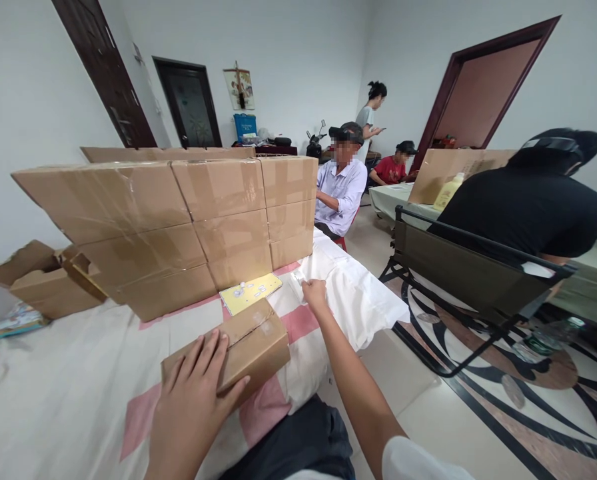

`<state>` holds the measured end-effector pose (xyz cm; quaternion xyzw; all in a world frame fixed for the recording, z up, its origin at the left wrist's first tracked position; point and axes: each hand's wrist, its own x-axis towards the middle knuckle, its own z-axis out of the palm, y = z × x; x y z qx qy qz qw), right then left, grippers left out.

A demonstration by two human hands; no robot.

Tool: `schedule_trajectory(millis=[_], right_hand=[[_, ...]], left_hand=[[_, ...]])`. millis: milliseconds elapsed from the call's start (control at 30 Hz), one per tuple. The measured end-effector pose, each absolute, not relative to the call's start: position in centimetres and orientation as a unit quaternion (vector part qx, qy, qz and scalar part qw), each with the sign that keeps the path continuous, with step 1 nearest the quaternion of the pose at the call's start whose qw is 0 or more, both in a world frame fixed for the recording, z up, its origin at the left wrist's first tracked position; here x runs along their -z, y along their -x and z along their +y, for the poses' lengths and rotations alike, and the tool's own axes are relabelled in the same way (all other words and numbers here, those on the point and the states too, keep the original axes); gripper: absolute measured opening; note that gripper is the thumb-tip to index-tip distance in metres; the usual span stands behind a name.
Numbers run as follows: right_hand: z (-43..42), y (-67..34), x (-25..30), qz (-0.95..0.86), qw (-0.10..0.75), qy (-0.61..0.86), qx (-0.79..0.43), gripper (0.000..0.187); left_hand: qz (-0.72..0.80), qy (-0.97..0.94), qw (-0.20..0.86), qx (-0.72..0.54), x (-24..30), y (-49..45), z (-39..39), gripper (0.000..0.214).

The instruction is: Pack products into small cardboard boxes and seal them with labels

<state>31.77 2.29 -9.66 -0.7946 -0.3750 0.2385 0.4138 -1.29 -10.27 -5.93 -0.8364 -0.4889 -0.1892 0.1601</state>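
A closed cardboard box (273, 338) lies on the cloth-covered table right in front of me, a strip of clear tape on its top. My left hand (198, 373) rests over its near left part, fingers spread on top and thumb along the near side. My right hand (314, 293) is beyond the box to the right, closed on a small white object (296, 283) whose kind I cannot make out. Beside that, a yellow printed sheet (248, 293) lies flat between the box and a stack of taped cardboard boxes (233, 230).
An open cardboard carton (53, 290) stands at the left. White and pink cloth (168, 347) covers the table. One person (342, 180) sits beyond the stack, another (518, 187) in a folding chair (458, 293) at right. A plastic bottle (548, 341) lies on the floor.
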Motion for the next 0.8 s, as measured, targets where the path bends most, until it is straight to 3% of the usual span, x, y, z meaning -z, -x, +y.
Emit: schedule_trajectory(millis=[167, 333, 567, 800], right_hand=[[1.8, -31.8, 9.7, -0.365, 0.414, 0.803, -0.224, 0.023], [2.7, -32.3, 9.5, -0.323, 0.409, 0.792, -0.319, 0.014], [3.2, -32.2, 9.9, -0.246, 0.468, 0.727, -0.439, 0.032], [2.9, -32.0, 10.8, -0.217, 0.518, 0.703, -0.437, 0.029]], left_hand=[[-0.481, 0.837, 0.173, 0.193, 6.1, 1.3, -10.3, 0.07], [-0.477, 0.838, 0.181, 0.194, 6.0, 1.3, -10.4, 0.069], [-0.472, 0.838, 0.181, 0.204, 5.8, 1.2, -10.5, 0.068], [-0.474, 0.839, 0.174, 0.205, 6.0, 1.1, -10.4, 0.068]])
